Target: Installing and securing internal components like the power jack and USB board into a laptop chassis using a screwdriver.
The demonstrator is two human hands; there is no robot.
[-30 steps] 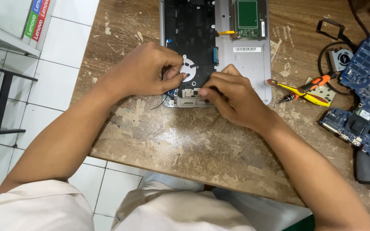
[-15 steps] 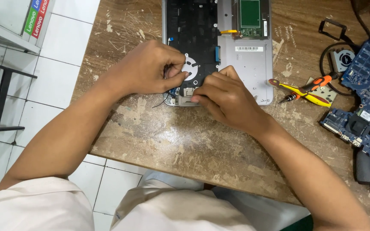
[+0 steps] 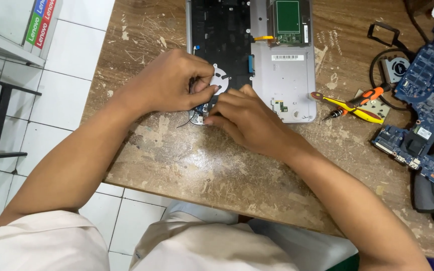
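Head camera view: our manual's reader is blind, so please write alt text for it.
Two bare hands, left hand and right hand, meet at the near corner of an opened laptop shell on a worn wooden table. To the right lie two screwdrivers, a fan and a blue circuit board.

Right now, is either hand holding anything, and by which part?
Both hands, left hand and right hand, pinch at the near corner of the opened laptop base. What the fingertips grip is hidden.

Person, head view: clothing and arms

Pale cream short sleeves and matching trousers; both forearms bare; left hand (image 3: 169, 83) and right hand (image 3: 249, 120) ungloved, without rings or watch.
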